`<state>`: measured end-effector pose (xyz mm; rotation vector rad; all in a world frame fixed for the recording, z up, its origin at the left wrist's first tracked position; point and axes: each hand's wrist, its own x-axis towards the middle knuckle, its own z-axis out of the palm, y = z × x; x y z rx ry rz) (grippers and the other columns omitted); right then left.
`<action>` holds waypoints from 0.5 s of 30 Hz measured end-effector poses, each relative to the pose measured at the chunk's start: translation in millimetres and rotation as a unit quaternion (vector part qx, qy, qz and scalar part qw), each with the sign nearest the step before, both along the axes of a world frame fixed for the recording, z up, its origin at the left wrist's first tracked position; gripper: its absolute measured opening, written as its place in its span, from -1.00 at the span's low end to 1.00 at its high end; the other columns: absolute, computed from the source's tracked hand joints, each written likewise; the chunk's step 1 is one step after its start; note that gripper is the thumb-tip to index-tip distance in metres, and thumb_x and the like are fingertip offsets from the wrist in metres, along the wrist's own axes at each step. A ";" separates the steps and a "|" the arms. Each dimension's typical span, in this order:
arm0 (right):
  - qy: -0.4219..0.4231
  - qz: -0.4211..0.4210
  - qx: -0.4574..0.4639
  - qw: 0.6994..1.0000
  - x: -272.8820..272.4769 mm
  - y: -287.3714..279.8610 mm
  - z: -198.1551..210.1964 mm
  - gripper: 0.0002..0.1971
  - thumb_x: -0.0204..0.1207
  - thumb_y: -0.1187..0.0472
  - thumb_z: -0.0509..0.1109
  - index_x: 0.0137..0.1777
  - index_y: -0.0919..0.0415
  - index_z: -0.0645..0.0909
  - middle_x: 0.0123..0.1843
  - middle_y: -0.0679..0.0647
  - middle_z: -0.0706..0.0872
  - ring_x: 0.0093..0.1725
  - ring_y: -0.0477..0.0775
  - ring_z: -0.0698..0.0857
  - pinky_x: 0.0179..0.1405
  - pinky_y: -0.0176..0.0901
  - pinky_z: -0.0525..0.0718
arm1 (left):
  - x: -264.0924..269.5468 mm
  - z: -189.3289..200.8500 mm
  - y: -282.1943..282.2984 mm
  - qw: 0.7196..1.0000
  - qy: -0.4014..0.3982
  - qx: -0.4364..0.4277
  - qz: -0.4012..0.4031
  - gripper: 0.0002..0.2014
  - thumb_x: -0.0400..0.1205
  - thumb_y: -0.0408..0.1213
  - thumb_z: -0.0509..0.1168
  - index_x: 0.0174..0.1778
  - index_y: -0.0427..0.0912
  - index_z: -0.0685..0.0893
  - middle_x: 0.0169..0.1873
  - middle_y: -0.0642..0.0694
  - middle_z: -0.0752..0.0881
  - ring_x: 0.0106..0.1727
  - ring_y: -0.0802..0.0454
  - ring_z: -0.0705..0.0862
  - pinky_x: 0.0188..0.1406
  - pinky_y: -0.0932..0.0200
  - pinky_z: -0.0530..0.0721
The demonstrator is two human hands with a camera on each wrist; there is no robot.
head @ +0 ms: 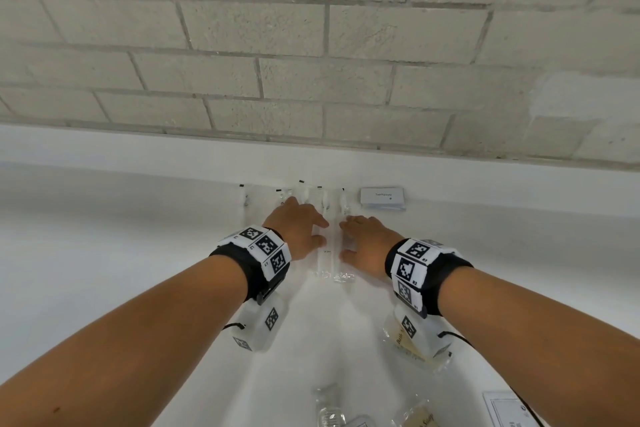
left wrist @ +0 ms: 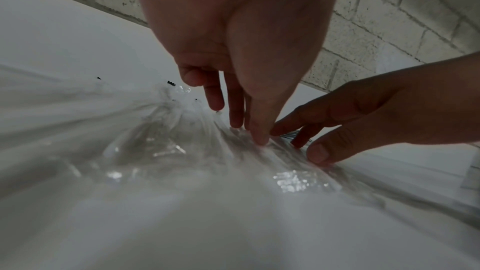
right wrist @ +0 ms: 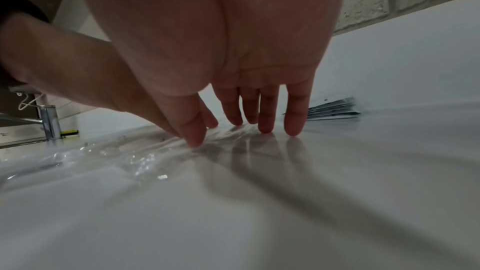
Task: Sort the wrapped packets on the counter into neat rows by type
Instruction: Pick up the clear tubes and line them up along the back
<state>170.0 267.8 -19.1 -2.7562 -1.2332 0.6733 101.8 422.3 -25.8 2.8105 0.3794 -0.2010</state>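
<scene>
Nearest, soap packets were cut off by the frame's lower edge on the white surface. Further on, the left hand and right hand were laid flat with fingers straight, flanking and touching long clear-wrapped packets whose contents could hardly be made out. Farthest, a toothpaste packet stack was seen by the wall.
</scene>
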 end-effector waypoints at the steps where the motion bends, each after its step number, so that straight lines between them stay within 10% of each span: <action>1: 0.001 -0.002 0.000 1.000 0.3 0.3 -0.3 -0.35 0.64 0.00 0.17 0.68 0.12 0.07 0.72 0.04 0.06 0.68 0.16 0.09 0.61 0.13 0.25 | 0.3 -1.1 1.1 1.000 0.001 -0.003 0.002 -0.61 0.61 0.07 0.28 0.38 0.18 0.58 0.41 0.05 0.55 0.45 -0.05 0.38 0.49 0.01 0.40; 15: -0.041 0.066 0.033 0.996 -19.8 24.0 5.3 -0.38 0.60 -0.13 0.20 0.64 -0.02 0.22 0.71 -0.01 0.15 0.69 0.12 0.08 0.62 0.11 0.07 | -33.2 8.2 38.4 0.999 -0.001 0.049 0.018 -0.60 0.65 0.02 0.21 0.43 0.16 0.53 0.48 0.04 0.51 0.47 -0.04 0.36 0.47 0.07 0.37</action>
